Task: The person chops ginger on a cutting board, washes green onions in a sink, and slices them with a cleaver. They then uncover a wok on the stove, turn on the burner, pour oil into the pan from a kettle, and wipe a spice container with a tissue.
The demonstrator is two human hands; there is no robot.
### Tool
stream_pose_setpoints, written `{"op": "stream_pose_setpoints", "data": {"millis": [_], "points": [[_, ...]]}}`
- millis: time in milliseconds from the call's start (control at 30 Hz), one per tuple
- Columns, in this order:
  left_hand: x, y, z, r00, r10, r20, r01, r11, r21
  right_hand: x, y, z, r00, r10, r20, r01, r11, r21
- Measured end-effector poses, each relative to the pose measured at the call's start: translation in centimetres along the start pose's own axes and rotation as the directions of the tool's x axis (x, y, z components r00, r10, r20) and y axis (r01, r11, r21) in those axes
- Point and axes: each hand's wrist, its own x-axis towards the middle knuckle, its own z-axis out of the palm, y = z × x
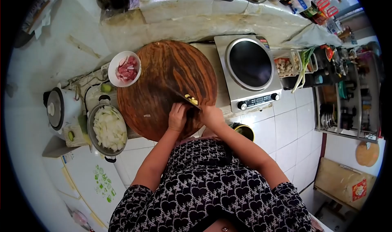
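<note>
My right hand (211, 117) is closed around the handle end of a kitchen knife (182, 95). Its dark blade points up and to the left over a round wooden chopping board (163, 64). Small pale-yellow pieces (191, 99) lie against the far side of the blade; they look like cut garlic or ginger, I cannot tell which. My left hand (177, 117) rests on the board just on the near side of the blade, with its fingers curled down. Whatever is under those fingertips is hidden.
A white bowl of raw meat (126, 68) stands at the board's upper left. Left of the board sits a pot of chopped white vegetable (109, 128), with a rice cooker (55, 108) beyond. An induction cooker (250, 64) stands right, then containers and green onions (304, 64).
</note>
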Motion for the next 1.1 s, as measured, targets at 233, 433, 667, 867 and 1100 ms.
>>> {"op": "stream_pose_setpoints", "data": {"millis": [233, 433, 667, 867, 1100], "points": [[0.0, 0.6, -0.5, 0.999, -0.018, -0.033, 0.016, 0.999, -0.048, 0.8, 1.1, -0.7, 0.994, 0.073, -0.081, -0.057, 0.982, 0.177], [-0.2, -1.3, -4.7, 0.939, -0.269, -0.213, 0.27, 0.963, -0.025, -1.3, 1.0, -4.1, 0.99, -0.058, -0.126, 0.072, 0.992, 0.105], [0.8, -10.6, -10.4, 0.723, -0.569, -0.393, 0.635, 0.77, 0.054, -0.5, 4.8, -4.2, 0.835, -0.394, -0.383, 0.241, 0.889, -0.389], [2.8, -6.8, -11.4, 0.869, -0.391, -0.304, 0.483, 0.803, 0.35, -0.4, 5.0, -3.7, 0.781, -0.54, -0.312, 0.38, 0.809, -0.449], [4.9, 1.3, -4.7, 0.86, -0.269, 0.434, 0.369, 0.915, -0.165, -1.2, 3.5, -2.0, 0.753, -0.601, -0.268, 0.444, 0.764, -0.468]]}}
